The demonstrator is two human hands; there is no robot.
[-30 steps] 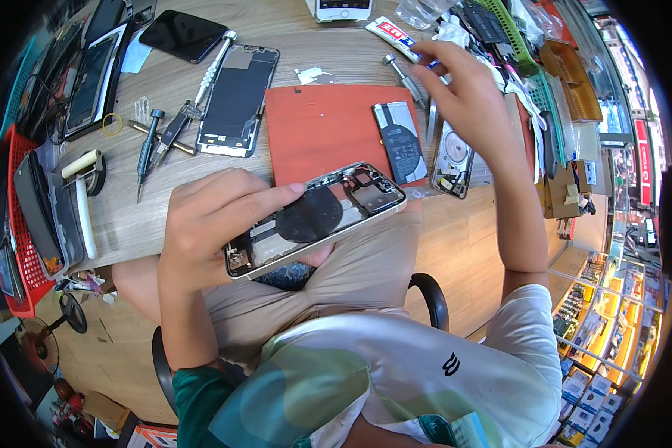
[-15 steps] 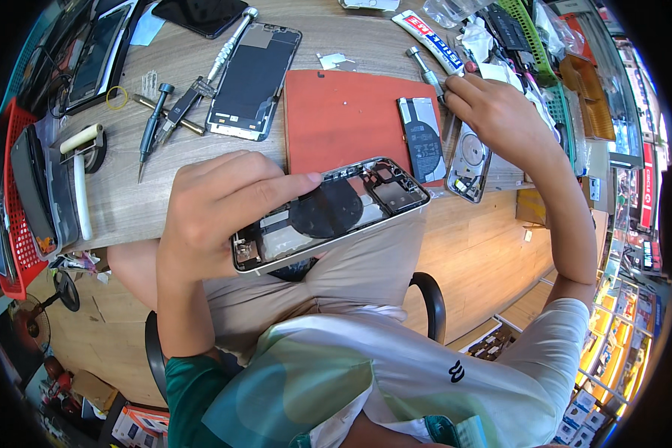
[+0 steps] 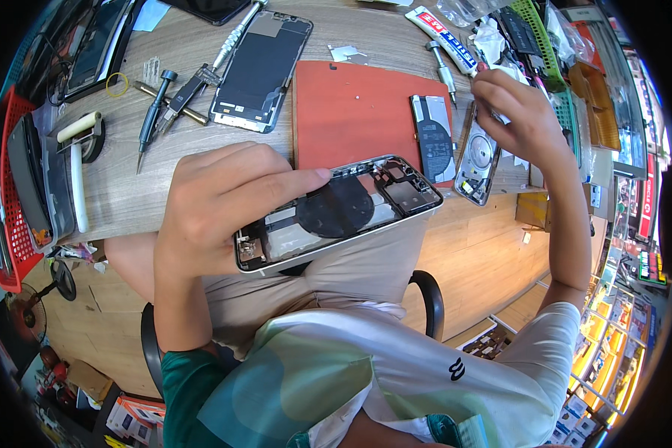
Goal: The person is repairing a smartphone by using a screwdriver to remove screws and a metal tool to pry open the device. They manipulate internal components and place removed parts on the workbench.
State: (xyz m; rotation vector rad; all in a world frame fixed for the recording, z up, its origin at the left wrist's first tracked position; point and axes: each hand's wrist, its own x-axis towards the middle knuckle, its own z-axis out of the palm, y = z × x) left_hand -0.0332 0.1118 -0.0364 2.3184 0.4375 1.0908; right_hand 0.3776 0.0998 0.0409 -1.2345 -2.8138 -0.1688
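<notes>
My left hand is closed around one end of an opened phone housing, its screen off and inner parts showing, tilted above my lap. A dark round pad lies in its middle. My right hand hovers over the right side of the table, fingers curled; what they hold, if anything, is hidden. Beside it are a glue tube, a small screwdriver and a second phone housing. A phone battery rests on the right edge of a red mat.
A detached phone screen lies left of the mat. Further left are a blue screwdriver, other hand tools, a white-handled roller and a red basket. Green baskets and clutter crowd the right side. A chair armrest stands below the table.
My right hand has lifted away from the screwdriver and moved right, its fingers more curled. My left hand keeps its hold on the phone housing. The view has shifted slightly.
</notes>
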